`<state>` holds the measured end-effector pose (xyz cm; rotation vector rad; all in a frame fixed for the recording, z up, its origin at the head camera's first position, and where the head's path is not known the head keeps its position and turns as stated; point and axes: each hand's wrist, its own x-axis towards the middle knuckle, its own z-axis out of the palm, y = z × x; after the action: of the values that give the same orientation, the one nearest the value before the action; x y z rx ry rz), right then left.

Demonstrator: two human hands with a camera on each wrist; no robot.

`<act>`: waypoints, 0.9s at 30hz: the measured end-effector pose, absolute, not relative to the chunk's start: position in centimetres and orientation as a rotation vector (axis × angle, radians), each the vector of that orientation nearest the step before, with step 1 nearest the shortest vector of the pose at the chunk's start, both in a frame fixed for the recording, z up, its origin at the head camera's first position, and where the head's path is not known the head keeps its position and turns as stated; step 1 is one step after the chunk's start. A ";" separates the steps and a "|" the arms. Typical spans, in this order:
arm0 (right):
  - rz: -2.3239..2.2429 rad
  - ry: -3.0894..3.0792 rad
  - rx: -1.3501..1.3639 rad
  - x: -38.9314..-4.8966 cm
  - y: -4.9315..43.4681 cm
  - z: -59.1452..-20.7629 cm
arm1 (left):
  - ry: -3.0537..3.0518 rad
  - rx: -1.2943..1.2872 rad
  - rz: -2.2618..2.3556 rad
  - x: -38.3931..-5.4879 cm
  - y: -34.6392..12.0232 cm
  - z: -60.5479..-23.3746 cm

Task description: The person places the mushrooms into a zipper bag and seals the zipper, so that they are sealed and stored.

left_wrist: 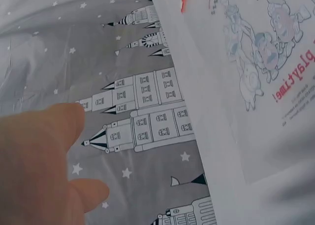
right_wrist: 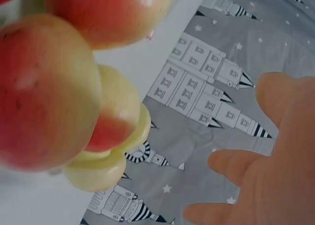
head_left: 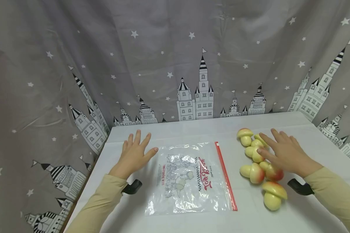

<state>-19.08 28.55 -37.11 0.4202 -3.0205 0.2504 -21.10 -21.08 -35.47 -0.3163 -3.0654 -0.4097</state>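
Observation:
A clear zip bag [head_left: 179, 202] with a red slider strip [head_left: 226, 176] lies flat on the white table, printed with cartoon figures and red lettering. My left hand [head_left: 134, 155] is spread above the table by the bag's left edge, thumb toward its upper left corner, holding nothing. To the bag's right, several yellow-and-red toy mushrooms [head_left: 274, 194] lie in a loose group. My right hand [head_left: 290, 153], fingers extended, hovers over the group's right side and partly covers some of them. In the right wrist view, mushrooms [right_wrist: 44, 92] loom close beside the right hand [right_wrist: 275, 156], which grips nothing.
A grey curtain [head_left: 151, 58] with white stars and castles hangs behind the table [head_left: 175, 131] and down its left and right sides. Black wrist cameras [head_left: 132, 187] sit under both forearms. Bare tabletop shows between the bag and the mushrooms.

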 end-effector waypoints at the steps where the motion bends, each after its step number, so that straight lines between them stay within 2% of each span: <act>1: 0.257 -3.016 0.429 -19.0 28.3 -37.1 | -3.064 -0.322 -0.409 -21.1 -21.0 -35.5; 27: 0.413 -2.940 0.675 -16.0 21.6 -38.1 | -3.110 -0.635 -0.349 -20.0 -12.4 -37.6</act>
<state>-15.96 21.64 -38.09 0.6746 -2.9404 0.4128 -19.96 -12.37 -37.61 -0.6349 -3.1104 -0.3492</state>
